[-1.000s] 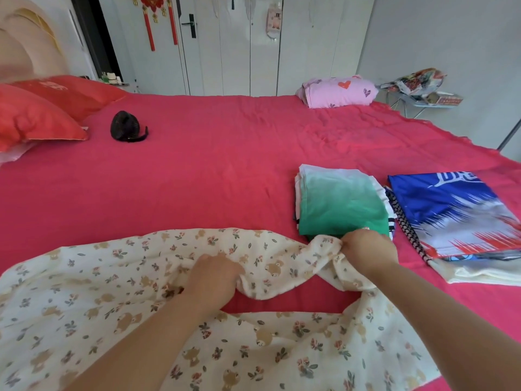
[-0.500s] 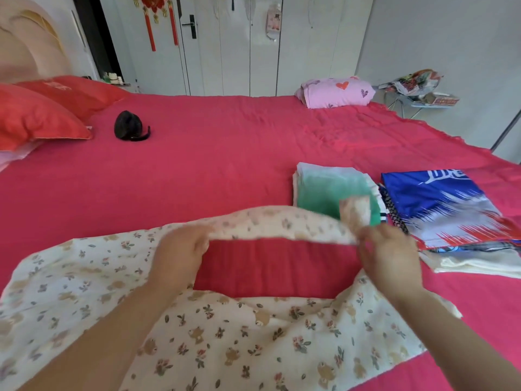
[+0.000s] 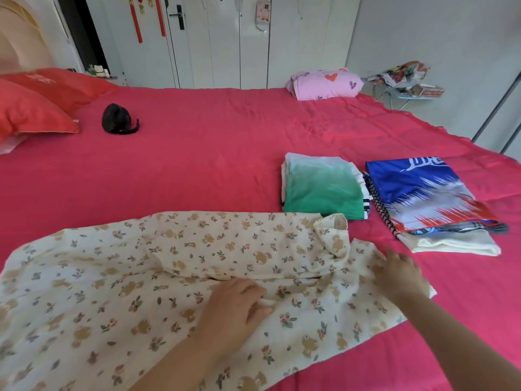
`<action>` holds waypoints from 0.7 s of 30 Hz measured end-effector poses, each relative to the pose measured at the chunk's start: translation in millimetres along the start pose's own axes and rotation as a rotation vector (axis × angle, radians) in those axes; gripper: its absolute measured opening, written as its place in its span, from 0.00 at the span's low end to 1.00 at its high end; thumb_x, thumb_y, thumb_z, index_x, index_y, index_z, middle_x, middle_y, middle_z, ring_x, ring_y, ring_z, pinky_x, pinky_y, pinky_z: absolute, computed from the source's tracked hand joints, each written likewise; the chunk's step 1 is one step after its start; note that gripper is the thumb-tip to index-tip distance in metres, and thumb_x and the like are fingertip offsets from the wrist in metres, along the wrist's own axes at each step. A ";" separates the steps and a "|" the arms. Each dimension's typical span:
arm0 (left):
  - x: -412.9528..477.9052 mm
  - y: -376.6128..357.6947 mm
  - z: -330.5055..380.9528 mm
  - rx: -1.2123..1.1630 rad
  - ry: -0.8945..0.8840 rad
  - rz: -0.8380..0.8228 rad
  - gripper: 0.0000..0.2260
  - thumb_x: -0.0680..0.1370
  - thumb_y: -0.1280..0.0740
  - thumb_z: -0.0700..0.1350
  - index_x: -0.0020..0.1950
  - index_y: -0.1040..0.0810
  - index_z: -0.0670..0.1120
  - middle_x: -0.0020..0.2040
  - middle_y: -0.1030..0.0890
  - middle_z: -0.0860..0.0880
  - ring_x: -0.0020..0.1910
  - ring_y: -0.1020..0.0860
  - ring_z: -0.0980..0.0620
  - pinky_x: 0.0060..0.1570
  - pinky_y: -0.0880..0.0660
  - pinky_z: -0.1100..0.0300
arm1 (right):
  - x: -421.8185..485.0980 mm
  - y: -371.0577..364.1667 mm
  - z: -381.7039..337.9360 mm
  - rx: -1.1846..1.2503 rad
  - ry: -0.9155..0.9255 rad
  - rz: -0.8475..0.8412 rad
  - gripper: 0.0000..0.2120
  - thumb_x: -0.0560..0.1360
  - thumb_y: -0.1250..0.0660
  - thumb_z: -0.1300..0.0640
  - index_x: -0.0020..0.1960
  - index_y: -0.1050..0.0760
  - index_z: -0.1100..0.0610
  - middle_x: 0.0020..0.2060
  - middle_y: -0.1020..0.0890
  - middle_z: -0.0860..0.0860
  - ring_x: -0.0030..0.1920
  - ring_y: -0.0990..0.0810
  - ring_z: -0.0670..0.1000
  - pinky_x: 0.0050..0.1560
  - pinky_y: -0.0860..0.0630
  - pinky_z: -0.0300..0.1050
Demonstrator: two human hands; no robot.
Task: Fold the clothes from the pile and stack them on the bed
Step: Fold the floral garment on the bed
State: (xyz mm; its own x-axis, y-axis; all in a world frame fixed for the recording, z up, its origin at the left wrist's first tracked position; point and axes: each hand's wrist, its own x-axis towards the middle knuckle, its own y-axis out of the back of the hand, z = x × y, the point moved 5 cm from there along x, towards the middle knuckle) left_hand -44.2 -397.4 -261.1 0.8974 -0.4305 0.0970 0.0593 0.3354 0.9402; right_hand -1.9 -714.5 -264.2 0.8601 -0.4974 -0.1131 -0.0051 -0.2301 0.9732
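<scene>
Red bedspread [image 3: 197, 170] filled most of the view, with white wardrobe doors [image 3: 225, 38] behind it and red pillows [image 3: 31, 114] at the far left. The floral garment [image 3: 112, 277] (cream cloth printed with small bears and flowers) lay spread across the near part of the bed. Its far edge was turned over toward the person, so a doubled band ran along its middle. Its far right corner reached the near edge of the green folded stack [image 3: 321, 187]; whether the two overlapped could not be told. A blue folded stack [image 3: 417, 190] lay just beside the green one.

The left hand [image 3: 236, 306] rested on the cloth at the edge of the turned band, fingers curled, with a small ridge of fabric gathered at the fingertips. This was judged a light pinch. The right hand [image 3: 400, 275] lay with fingers spread flat on the garment's right end, pressing it down and holding nothing.

The cloth appeared thin, light and limp, with no stiffness of its own. It would probably drape, wrinkle and drag along the bedspread rather than keep a crease. A rumpled flap [image 3: 332, 241] near the right end would likely need smoothing first. The best hold was judged to be at the edges or corners, hands well apart, pinching through both layers at the fold line.
</scene>
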 end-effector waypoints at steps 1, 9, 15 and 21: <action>-1.4 -5.4 6.4 0.016 -0.005 -0.014 0.34 0.68 0.63 0.67 0.69 0.35 0.61 0.68 0.35 0.63 0.68 0.40 0.62 0.68 0.52 0.64 | 0.0 -3.0 5.3 -0.035 -0.019 -0.047 0.22 0.77 0.43 0.49 0.69 0.38 0.57 0.63 0.28 0.58 0.64 0.30 0.60 0.62 0.33 0.56; -2.0 -11.0 47.3 0.039 -0.046 0.107 0.18 0.75 0.46 0.59 0.55 0.21 0.57 0.51 0.22 0.59 0.54 0.27 0.57 0.53 0.23 0.55 | -12.3 32.8 44.5 0.144 0.094 0.156 0.14 0.76 0.40 0.59 0.62 0.28 0.59 0.50 0.24 0.60 0.49 0.22 0.61 0.42 0.28 0.49; -17.6 -42.2 83.0 0.058 -0.079 -0.245 0.31 0.73 0.40 0.64 0.74 0.43 0.58 0.69 0.37 0.58 0.68 0.41 0.55 0.70 0.45 0.58 | -29.3 35.1 87.8 0.095 0.018 -0.042 0.16 0.73 0.35 0.63 0.60 0.27 0.60 0.48 0.19 0.59 0.49 0.22 0.58 0.42 0.30 0.44; -23.6 -40.3 102.5 0.002 -0.163 -0.200 0.18 0.80 0.45 0.41 0.69 0.30 0.53 0.56 0.26 0.53 0.55 0.30 0.55 0.55 0.32 0.63 | -43.7 25.4 117.0 0.138 -0.043 -0.094 0.12 0.76 0.42 0.63 0.58 0.26 0.61 0.46 0.21 0.58 0.44 0.27 0.54 0.42 0.33 0.43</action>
State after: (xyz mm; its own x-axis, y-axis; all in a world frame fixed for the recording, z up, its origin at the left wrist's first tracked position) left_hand -112.5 -486.6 -267.8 0.7856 -0.6174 -0.0401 0.2279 0.2286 0.9465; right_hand -99.3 -796.4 -258.0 0.8376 -0.5030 -0.2133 0.0016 -0.3882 0.9216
